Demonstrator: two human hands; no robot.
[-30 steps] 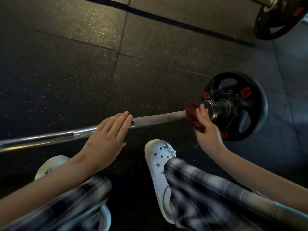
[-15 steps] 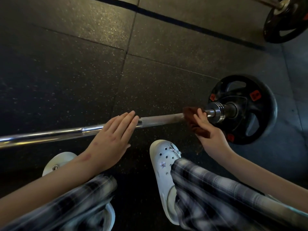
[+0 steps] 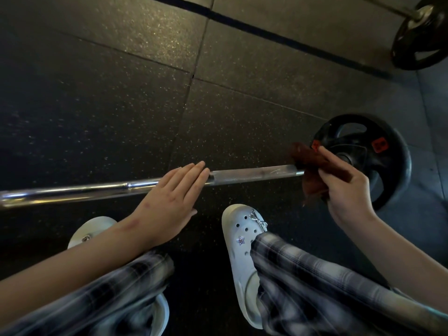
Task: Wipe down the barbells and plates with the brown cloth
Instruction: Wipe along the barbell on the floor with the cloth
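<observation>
The floor [image 3: 121,105] was black rubber matting flecked with pale specks, laid in large tiles whose seams [image 3: 194,76] crossed near the middle of the view. A darker stripe [image 3: 266,30] ran diagonally across the far tiles. Light caught the upper tiles in a dull sheen, while the left side lay in shadow.

A steel barbell [image 3: 252,174] lay across the floor from left to right, with a black plate [image 3: 388,166] bearing red labels at its right end. The left hand [image 3: 169,202] rested flat on the bar, its grip spread, fingers straight and close together. The right hand [image 3: 344,192] held the brown cloth [image 3: 312,161], its grip pinching the bunched fabric between thumb and fingers right where the bar meets the plate; part of the cloth hung below the bar.

A second plate [image 3: 419,37] on another bar [image 3: 397,9] stood at the far right corner. Two white clogs [image 3: 242,238] and plaid trousers [image 3: 315,275] showed nearest the camera, the trousers blurred.
</observation>
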